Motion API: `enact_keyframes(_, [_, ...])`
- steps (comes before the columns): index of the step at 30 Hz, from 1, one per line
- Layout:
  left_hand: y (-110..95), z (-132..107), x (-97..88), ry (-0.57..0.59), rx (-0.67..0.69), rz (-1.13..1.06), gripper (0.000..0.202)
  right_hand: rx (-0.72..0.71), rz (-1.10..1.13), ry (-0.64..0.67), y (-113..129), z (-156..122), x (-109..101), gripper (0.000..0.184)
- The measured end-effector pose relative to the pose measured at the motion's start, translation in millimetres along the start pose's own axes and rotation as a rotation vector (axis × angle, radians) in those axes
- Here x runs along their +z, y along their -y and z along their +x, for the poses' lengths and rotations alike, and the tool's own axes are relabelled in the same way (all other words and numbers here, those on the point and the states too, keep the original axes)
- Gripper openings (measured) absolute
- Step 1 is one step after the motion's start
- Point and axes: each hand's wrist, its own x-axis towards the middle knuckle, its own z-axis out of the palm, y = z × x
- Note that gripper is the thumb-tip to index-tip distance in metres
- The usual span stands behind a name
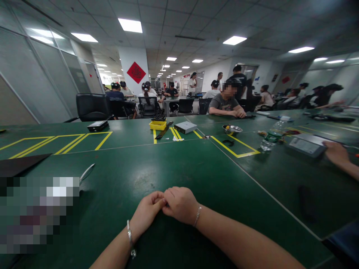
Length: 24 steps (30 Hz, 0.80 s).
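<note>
Both hands meet just above the near part of the green table (pixel 112 179), low in the middle of the head view. My left hand (pixel 147 211) is closed, its thumb and curled fingers touching the fingers of the other hand. My right hand (pixel 181 201) is also closed, knuckles up, against those left fingertips. No object shows between them, but the insides of both hands are hidden. On the left wrist sits a silver bracelet (pixel 129 233); a thin chain bracelet (pixel 198 215) circles the right wrist.
Farther back are a yellow bin (pixel 157 125), a grey metal box (pixel 185 127), a metal bowl (pixel 232 129) and a black box (pixel 97 126). A water bottle (pixel 272 136) stands to the right, near another person's hand (pixel 338 153) on a grey device (pixel 307 145). Someone sits opposite.
</note>
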Motion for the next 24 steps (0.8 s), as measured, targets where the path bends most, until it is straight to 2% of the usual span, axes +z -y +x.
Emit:
enact_keyframes(3, [-0.5,-0.5,-0.3,0.004,-0.004,0.001,0.021,0.025,0.024,0.05,0.5,2.4,-2.8,0.016])
enact_keyframes(5, [0.7,-0.4,0.0,0.0,0.0,-0.035,0.023,0.076,0.053,0.069,-7.9,5.1,-8.5,0.018])
enact_keyframes(7, [3.1,-0.1,0.6,-0.02,0.019,-0.089,0.026,0.203,0.061,0.058,-29.4,5.4,-17.8,0.02])
enact_keyframes(9, [6.0,0.0,1.3,-0.041,0.049,-0.09,0.026,0.413,0.008,0.031,-64.8,-0.3,-29.7,0.021])
enact_keyframes(12, [9.2,-0.3,2.3,-0.051,0.093,0.014,0.026,0.803,-0.157,0.025,-131.9,-26.2,-49.7,0.022])
enact_keyframes(14, [10.3,-0.5,2.6,-0.057,0.109,0.086,0.025,1.043,-0.25,0.072,-173.7,-53.8,-61.7,0.026])
enact_keyframes(16, [11.1,-0.5,2.7,-0.065,0.122,0.143,0.024,1.235,-0.299,0.121,-205.9,-84.4,-70.3,0.03])
enact_keyframes(19, [11.9,-0.3,2.8,-0.078,0.134,0.213,0.023,1.415,-0.316,0.149,-233.0,-123.0,-74.0,0.035])
enact_keyframes(24, [10.5,-1.0,3.7,-0.087,0.149,0.286,0.023,1.522,-0.298,0.131,-241.5,-148.3,-65.5,0.039])
